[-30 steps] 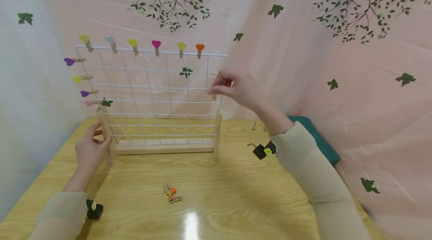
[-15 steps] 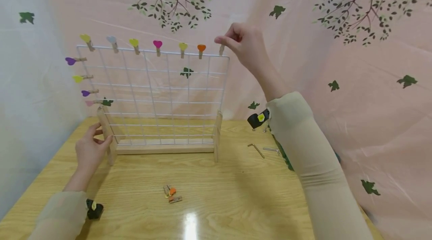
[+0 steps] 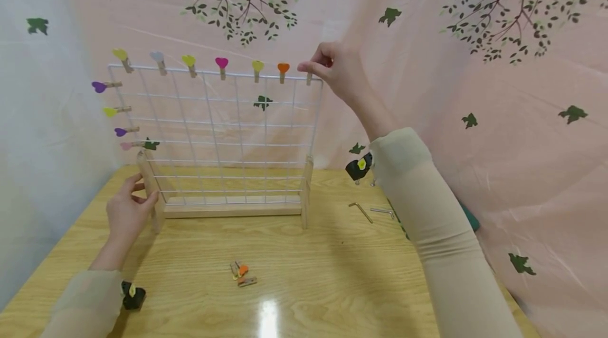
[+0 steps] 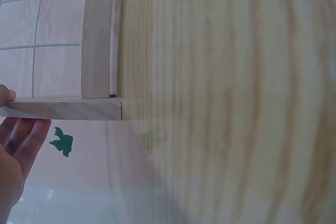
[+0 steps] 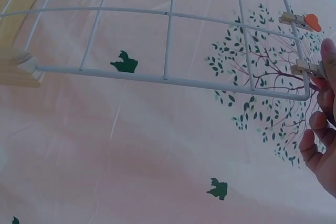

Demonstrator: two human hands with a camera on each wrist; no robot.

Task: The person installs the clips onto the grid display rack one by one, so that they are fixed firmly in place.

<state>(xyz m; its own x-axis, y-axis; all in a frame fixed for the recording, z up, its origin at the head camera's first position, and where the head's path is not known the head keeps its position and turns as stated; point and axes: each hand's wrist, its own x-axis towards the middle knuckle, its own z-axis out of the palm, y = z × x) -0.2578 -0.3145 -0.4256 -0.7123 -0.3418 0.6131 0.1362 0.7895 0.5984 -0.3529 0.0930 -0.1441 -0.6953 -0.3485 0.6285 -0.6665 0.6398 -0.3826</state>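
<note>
A white wire grid (image 3: 240,143) stands upright in a wooden base (image 3: 233,212). My right hand (image 3: 341,75) pinches a small clothespin (image 5: 305,68) at the top wire near the right corner; its jaws straddle the wire, and my thumb and finger cover its head. Several heart-topped clothespins, such as a magenta one (image 3: 221,63) and an orange one (image 3: 283,68), line the top wire. Others, including a purple one (image 3: 100,87), stick out from the left side. Low on the left, my left hand (image 3: 125,211) grips the base's wooden upright (image 4: 65,109) between thumb and fingers.
A few loose clothespins (image 3: 243,274) lie on the wooden table (image 3: 304,285) in front. To the right are a brass hex key (image 3: 362,213), a silver hex key (image 3: 382,211) and screws. A green object (image 3: 469,217) is partly behind my right sleeve. Patterned cloth hangs behind.
My right hand has risen with the clothespin from the grid's right side to above its top right corner, then lowered it onto the top wire. The left hand has stayed put.
</note>
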